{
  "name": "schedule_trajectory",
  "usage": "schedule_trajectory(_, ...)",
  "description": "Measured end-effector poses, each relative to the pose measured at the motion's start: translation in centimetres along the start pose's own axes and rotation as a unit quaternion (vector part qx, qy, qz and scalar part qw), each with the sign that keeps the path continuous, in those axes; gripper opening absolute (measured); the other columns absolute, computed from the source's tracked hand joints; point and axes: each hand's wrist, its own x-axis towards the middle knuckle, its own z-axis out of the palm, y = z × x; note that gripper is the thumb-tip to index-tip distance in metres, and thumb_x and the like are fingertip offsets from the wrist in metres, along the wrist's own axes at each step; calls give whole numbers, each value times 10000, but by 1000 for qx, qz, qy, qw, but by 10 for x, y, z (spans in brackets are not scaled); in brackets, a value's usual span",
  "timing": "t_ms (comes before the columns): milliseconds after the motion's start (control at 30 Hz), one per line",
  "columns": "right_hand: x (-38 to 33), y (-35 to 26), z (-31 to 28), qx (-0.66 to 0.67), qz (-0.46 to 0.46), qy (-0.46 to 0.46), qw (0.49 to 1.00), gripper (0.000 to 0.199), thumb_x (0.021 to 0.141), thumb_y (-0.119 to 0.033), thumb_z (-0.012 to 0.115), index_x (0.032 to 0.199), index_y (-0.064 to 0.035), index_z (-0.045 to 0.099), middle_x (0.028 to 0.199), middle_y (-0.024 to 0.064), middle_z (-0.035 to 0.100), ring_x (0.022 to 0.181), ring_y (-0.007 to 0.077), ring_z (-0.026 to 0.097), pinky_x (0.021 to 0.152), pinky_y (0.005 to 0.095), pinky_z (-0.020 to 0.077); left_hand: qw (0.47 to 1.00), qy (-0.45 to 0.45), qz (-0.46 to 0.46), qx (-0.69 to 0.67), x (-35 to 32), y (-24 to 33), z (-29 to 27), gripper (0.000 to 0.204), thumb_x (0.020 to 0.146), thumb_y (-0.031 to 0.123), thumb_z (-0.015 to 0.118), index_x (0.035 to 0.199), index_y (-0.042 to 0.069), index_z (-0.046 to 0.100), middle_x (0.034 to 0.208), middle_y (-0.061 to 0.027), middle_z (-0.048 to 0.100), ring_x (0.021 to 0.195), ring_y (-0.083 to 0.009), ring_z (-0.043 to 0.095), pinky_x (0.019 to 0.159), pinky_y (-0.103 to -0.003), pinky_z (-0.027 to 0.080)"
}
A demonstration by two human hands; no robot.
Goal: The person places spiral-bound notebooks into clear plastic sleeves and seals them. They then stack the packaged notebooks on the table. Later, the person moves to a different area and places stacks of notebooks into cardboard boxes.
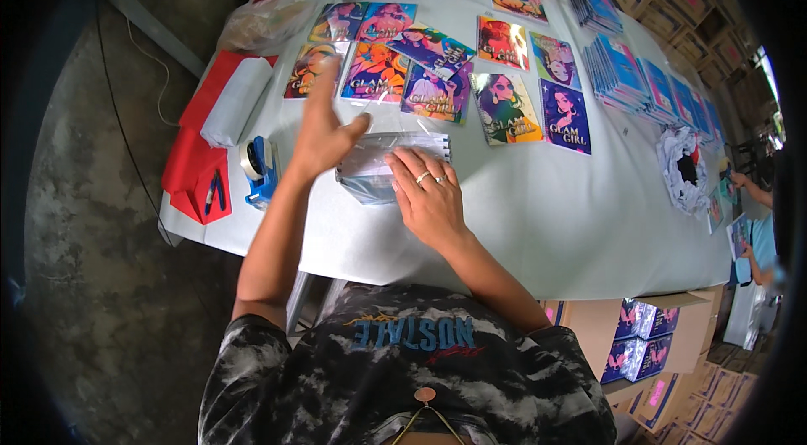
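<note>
Clear plastic film (pixel 374 190) covers a spiral-bound notebook bundle (pixel 361 163) on the white-covered desk (pixel 546 226), pressed by the right hand's (pixel 429 197) flat, ungripping fingers, while the left hand (pixel 324 141), thumb spread from blurred fingers, holds nothing discernible; the film could crease if the pressing hand slips.

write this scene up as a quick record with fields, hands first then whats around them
left hand: blurred, thumb spread, beside the bundle
right hand: fingers flat on the plastic-wrapped bundle
surface: white-covered table
left side: blue tape dispenser; pens on red material
beyond bundle: spread colourful notebooks
right side: notebook stacks
lower right: open carton with picture-covered items
</note>
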Motion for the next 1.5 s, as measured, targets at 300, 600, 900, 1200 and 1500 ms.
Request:
schedule_trajectory(300,-3,3,5,-5,-5,32,999,319,811,-134,578,1126,-86,592,1172,0,543,1084,176,490,920,342,344,997,-63,26,-24,30,-17,10,612,806,289,681,1258,-57,455,1094,-165,620,1015,-257,584,966,-355,399)
schedule_trajectory(600,-5,3,25,177,89,250,948,526,698,49,662,1176,-62,473,1172,120,539,1110,252,496,877,396,397,978,-10,148,144,-75,17,45,321,722,52,642,1043,65,639,1066,-96,646,1002,-236,618,898,-390,461)
schedule_trajectory(900,-12,22,30,72,-11,192,979,148,684,-37,711,755,-143,636,914,-36,647,956,138,584,808,291,391,979,51,142,134,-124,1,8,413,680,-12,629,1088,36,585,1141,-135,611,1110,-267,560,976,-409,368)
schedule_trajectory(1200,-12,21,35,79,-32,211,974,198,612,19,766,722,-107,659,877,27,659,901,201,593,802,298,440,745,30,-661,-84,-164,-178,-113,386,790,491,582,895,135,689,655,4,443,493,-94,263,439,-265,205)
schedule_trajectory(1500,-13,20,37,51,-46,199,978,212,637,4,770,723,-115,617,913,28,640,914,213,589,827,316,395,816,88,-530,-213,-262,-156,-98,245,839,232,609,931,9,648,928,-77,654,874,-194,614,782,-334,485)
